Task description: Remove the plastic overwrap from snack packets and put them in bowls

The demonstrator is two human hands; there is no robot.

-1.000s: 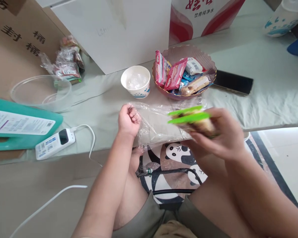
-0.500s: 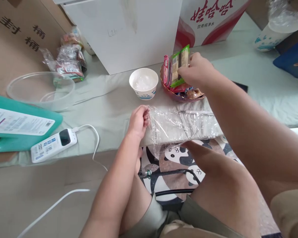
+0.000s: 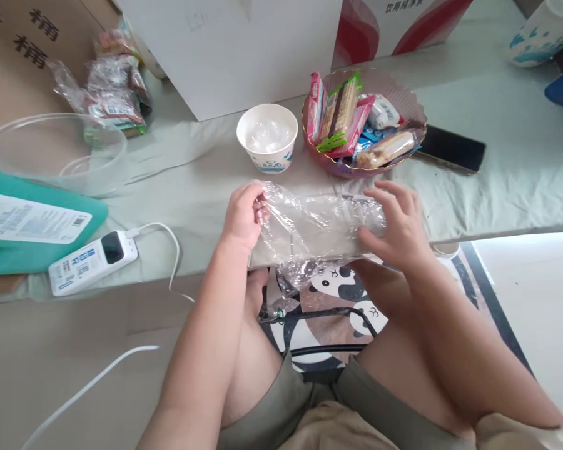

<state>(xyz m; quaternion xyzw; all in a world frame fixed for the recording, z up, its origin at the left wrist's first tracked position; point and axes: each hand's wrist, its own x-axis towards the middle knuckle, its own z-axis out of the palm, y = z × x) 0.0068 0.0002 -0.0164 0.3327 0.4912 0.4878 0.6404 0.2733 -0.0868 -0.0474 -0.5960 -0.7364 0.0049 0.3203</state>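
Observation:
My left hand (image 3: pixel 248 212) is closed on one end of a clear plastic bag (image 3: pixel 309 225), which stretches over the table's front edge. At the bag's other end my right hand (image 3: pixel 396 222) has its fingers apart, close to the plastic; whether it touches the film I cannot tell. A pinkish bowl (image 3: pixel 410 100) with a gilt wavy rim stands just beyond, filled with several wrapped snacks. Among them a green-edged biscuit pack (image 3: pixel 340 112) leans beside a pink packet (image 3: pixel 315 106). Left of the bowl is a paper cup (image 3: pixel 268 144) with crumpled clear plastic inside.
A black phone (image 3: pixel 453 149) lies right of the bowl. White box (image 3: pixel 253 62) stands behind. On the left are a clear plastic tub (image 3: pixel 56 150), a green jug (image 3: pixel 42 219), a white power bank (image 3: pixel 94 262) with a cable, and bagged snacks (image 3: pixel 115 94).
My right hand has let go of the green-edged biscuit pack in the bowl and come back to the bag with fingers spread. My left hand still holds the bag. The view has shifted slightly.

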